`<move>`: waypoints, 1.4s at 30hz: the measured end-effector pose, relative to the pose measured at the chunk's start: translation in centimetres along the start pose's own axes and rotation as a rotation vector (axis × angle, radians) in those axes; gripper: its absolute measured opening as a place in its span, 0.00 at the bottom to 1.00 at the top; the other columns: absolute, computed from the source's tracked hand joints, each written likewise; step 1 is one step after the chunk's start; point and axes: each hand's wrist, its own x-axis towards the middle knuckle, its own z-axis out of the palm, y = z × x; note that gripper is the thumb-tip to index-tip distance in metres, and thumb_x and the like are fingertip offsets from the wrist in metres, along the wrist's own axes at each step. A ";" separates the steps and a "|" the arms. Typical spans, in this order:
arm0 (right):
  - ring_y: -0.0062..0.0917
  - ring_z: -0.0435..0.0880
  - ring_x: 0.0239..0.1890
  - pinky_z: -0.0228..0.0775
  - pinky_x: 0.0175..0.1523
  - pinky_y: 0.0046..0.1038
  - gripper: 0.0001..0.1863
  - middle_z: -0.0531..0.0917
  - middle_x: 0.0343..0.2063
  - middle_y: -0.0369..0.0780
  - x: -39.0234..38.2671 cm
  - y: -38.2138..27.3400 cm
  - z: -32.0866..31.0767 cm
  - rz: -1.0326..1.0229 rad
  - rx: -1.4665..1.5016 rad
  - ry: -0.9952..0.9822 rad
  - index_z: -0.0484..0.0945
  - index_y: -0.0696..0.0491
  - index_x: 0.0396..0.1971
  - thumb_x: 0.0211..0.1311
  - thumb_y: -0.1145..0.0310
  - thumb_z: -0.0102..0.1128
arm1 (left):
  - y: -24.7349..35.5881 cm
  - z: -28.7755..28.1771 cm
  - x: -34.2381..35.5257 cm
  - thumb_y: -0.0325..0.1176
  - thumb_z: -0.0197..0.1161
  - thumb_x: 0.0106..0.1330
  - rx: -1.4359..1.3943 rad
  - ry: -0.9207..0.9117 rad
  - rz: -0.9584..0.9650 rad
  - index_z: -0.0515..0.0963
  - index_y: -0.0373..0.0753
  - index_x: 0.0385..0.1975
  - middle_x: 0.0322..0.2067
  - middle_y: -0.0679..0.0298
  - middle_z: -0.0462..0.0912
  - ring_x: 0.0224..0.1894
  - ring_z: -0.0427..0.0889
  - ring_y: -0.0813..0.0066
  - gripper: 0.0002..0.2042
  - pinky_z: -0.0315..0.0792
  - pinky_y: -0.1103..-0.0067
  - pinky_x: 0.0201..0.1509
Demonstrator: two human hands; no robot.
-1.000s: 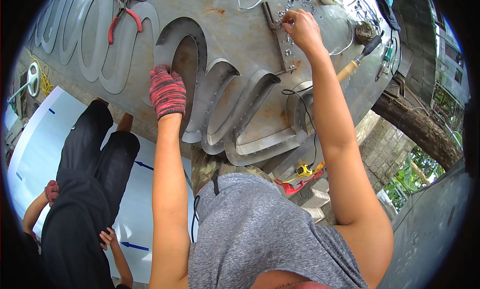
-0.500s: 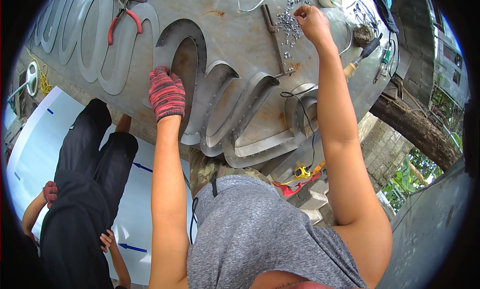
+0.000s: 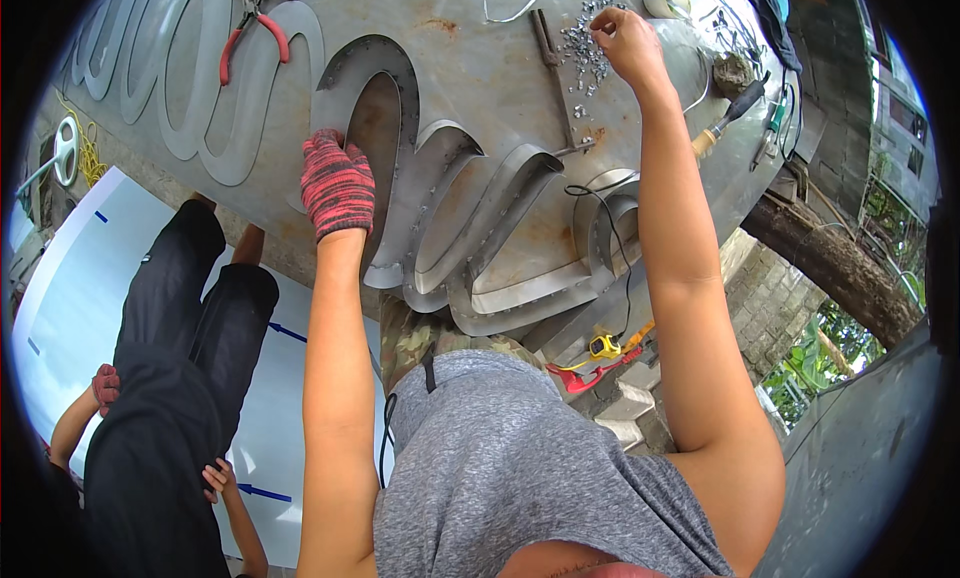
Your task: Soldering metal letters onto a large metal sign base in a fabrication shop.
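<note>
Both arms come up from the lower edge of the frame, bare to the shoulder, and stretch nearly straight toward the top. The left arm rises left of centre; its hand, the left hand (image 3: 338, 183), wears a red and black knitted glove and lies palm down in the upper left-centre, fingers together and pointing up, pressed flat. The right arm runs up the right of centre, elbow barely bent, wrist bent slightly inward. The right hand (image 3: 626, 42) is bare, near the top edge, its fingers (image 3: 603, 23) curled and pinched together toward the left, thumb against fingertips.
</note>
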 end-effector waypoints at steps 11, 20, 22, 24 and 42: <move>0.40 0.87 0.42 0.76 0.50 0.38 0.12 0.88 0.37 0.44 1.1 0.5 0.3 -0.122 -0.015 -0.032 0.86 0.53 0.40 0.57 0.64 0.68 | 0.3 -0.2 0.0 0.33 0.62 0.65 0.002 0.061 -0.013 0.76 0.38 0.45 0.46 0.49 0.78 0.47 0.82 0.45 0.11 0.77 0.57 0.51; 0.32 0.84 0.34 0.74 0.46 0.33 0.13 0.87 0.33 0.42 0.3 -2.3 -1.4 -0.026 0.019 -0.050 0.85 0.54 0.37 0.55 0.64 0.67 | 0.0 -0.7 0.2 0.33 0.63 0.64 -0.022 0.007 -0.027 0.76 0.39 0.45 0.45 0.49 0.80 0.46 0.82 0.45 0.12 0.77 0.57 0.51; 0.26 0.79 0.30 0.73 0.43 0.31 0.13 0.88 0.34 0.39 0.6 -2.3 -1.4 -0.101 0.144 -0.050 0.85 0.55 0.38 0.55 0.65 0.67 | 0.0 -1.0 0.1 0.32 0.64 0.64 -0.022 0.038 -0.039 0.77 0.39 0.45 0.44 0.49 0.81 0.46 0.82 0.45 0.11 0.78 0.58 0.51; 0.20 0.76 0.28 0.72 0.40 0.26 0.13 0.88 0.33 0.36 0.5 -0.7 -0.9 -0.140 0.190 -0.012 0.86 0.55 0.39 0.56 0.67 0.68 | 0.4 -0.2 0.1 0.32 0.64 0.64 -0.056 -0.002 -0.023 0.76 0.38 0.44 0.44 0.48 0.81 0.46 0.82 0.45 0.12 0.78 0.58 0.50; 0.38 0.80 0.40 0.74 0.46 0.37 0.07 0.84 0.31 0.41 -3.5 -23.7 0.0 -0.826 0.253 -0.161 0.85 0.56 0.35 0.61 0.68 0.67 | 0.1 -0.2 0.2 0.32 0.63 0.64 -0.040 -0.021 -0.017 0.76 0.38 0.43 0.43 0.48 0.80 0.44 0.83 0.46 0.10 0.78 0.58 0.48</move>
